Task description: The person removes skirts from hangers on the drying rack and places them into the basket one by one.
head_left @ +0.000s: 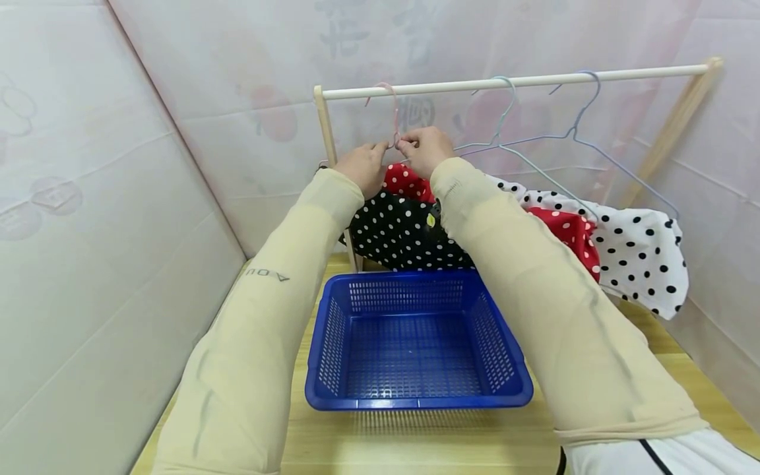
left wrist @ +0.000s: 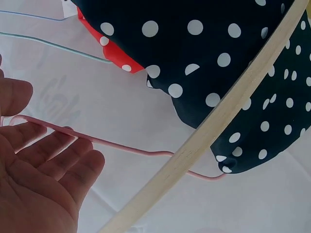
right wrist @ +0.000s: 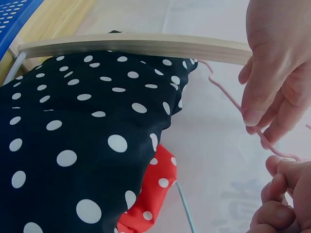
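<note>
A pink wire hanger [head_left: 396, 117] has its hook over the rack's white rail. Both hands meet at the hanger's neck. My left hand [head_left: 366, 167] pinches the wire between thumb and fingers; the left wrist view shows those fingers [left wrist: 63, 150] stretched along the hanger's arm. From the other side, my right hand [head_left: 429, 150] grips the wire with thumb and curled fingers, seen low in the right wrist view [right wrist: 284, 194]. Below them hangs a black garment with white dots [head_left: 404, 227], one corner at the end of the hanger's arm [left wrist: 141, 150].
A green hanger [head_left: 537, 173] and a blue-purple hanger [head_left: 623, 168] hang further right, with a red dotted garment [head_left: 567, 234] and a white dotted garment [head_left: 641, 257]. The rail [head_left: 552, 80] stands on wooden legs [head_left: 325, 125]. In front lies a blue basket [head_left: 418, 404] on the wooden table [head_left: 427, 448].
</note>
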A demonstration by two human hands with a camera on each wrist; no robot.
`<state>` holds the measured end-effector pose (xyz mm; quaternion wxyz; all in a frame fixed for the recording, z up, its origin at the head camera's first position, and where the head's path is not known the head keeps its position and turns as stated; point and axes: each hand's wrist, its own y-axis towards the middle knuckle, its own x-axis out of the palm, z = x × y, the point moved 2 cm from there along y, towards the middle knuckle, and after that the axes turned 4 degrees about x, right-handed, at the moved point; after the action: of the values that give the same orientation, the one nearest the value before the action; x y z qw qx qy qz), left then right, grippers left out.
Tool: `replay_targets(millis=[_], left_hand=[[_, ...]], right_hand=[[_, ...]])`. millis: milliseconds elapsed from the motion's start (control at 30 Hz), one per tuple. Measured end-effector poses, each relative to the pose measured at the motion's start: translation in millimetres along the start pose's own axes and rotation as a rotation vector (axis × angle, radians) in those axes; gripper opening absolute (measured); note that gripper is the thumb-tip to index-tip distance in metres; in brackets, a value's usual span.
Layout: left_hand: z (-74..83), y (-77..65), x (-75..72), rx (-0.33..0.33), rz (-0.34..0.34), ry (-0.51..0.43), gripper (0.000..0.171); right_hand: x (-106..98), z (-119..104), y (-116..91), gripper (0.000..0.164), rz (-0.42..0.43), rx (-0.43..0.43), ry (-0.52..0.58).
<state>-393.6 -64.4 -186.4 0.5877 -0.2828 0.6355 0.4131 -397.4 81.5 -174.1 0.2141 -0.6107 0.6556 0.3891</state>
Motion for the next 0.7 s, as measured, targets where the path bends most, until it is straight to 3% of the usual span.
replay_targets(millis=[700], left_hand=[[0.7,-5.7,-12.7,0.013,0.049,-0.013,0.065]], right_hand=[[-32,0,-11,0.039,-0.039,0.02,0.004]])
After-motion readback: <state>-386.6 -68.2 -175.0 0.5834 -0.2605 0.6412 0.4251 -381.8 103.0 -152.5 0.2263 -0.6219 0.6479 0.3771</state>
